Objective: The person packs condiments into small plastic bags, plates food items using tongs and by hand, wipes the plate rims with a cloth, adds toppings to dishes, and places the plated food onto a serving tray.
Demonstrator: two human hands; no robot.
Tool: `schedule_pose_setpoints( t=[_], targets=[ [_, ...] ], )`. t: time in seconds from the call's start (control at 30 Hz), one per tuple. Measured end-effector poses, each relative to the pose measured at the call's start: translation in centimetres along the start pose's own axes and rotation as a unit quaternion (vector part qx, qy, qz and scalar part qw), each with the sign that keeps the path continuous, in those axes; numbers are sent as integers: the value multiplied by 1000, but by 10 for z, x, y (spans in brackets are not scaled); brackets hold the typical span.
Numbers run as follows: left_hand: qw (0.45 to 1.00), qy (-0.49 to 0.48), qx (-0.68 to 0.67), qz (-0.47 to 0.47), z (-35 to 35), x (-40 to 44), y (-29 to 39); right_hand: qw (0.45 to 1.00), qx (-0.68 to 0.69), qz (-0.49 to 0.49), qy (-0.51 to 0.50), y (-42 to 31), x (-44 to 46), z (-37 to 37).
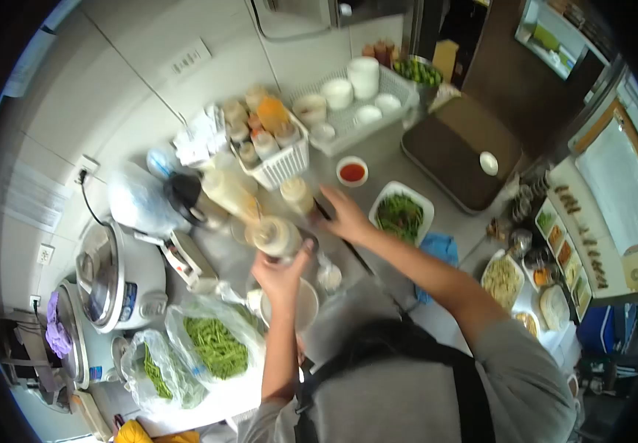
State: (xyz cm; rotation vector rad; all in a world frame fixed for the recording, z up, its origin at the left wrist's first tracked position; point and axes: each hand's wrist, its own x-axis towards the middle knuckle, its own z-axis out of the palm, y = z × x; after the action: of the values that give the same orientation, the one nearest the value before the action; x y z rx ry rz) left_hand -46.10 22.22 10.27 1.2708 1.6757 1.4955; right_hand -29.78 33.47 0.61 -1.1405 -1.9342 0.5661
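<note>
My left hand [282, 272] is wrapped round a squeeze bottle [274, 236] with cream-coloured contents, above the steel counter. To its right, my right hand [347, 218] has its fingers stretched out, close to a smaller cream-coloured bottle [297, 195]. A gap shows between that hand and the smaller bottle. A dark strip appears between its fingers, too blurred to name. Below my left hand stands a pale round container [304, 306], partly hidden by my forearm. A small clear tub [328, 277] is beside it. Past my right hand are a bowl of red sauce [352, 172] and a white dish of leafy greens [400, 214].
A white basket [282, 166] of bottles and a tray [333, 144] of white bowls line the wall. Rice cookers [130, 269] and bags of green vegetables [215, 347] stand left. A dark lidded appliance [455, 151] and food dishes [503, 280] are on the right.
</note>
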Motion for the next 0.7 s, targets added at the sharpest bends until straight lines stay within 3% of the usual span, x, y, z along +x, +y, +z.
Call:
schedule_pose_setpoints(
  t=[0.03,0.07,0.1,0.17,0.2,0.27,0.37,0.47,0.57,0.67,0.7],
  targets=[
    [1000,6,7,1,5,2,0,996,81,-24,-28,-7,-19,-27],
    [998,11,38,45,10,2,11,990,109,69,-51,-25,-45,-56],
    [994,20,67,89,14,0,20,991,64,96,-70,-26,-73,-79],
    [999,-2,27,27,23,0,15,990,-46,131,-28,-19,-133,-117],
    [998,3,47,48,27,2,10,972,-77,221,-29,-20,-157,-137],
    [992,13,94,79,34,6,-6,966,-208,124,95,2,-192,-164],
    [978,17,203,41,40,7,-20,927,-323,133,134,36,-237,-158],
    [985,39,162,50,50,14,-63,935,-147,308,92,63,-257,-147],
    [991,60,117,18,56,22,-73,916,-156,370,-10,24,-239,-164],
    [972,14,233,36,45,28,-80,927,-188,309,102,8,-233,-167],
    [968,60,227,85,43,20,-69,932,-192,279,128,8,-233,-165]
  ],
)
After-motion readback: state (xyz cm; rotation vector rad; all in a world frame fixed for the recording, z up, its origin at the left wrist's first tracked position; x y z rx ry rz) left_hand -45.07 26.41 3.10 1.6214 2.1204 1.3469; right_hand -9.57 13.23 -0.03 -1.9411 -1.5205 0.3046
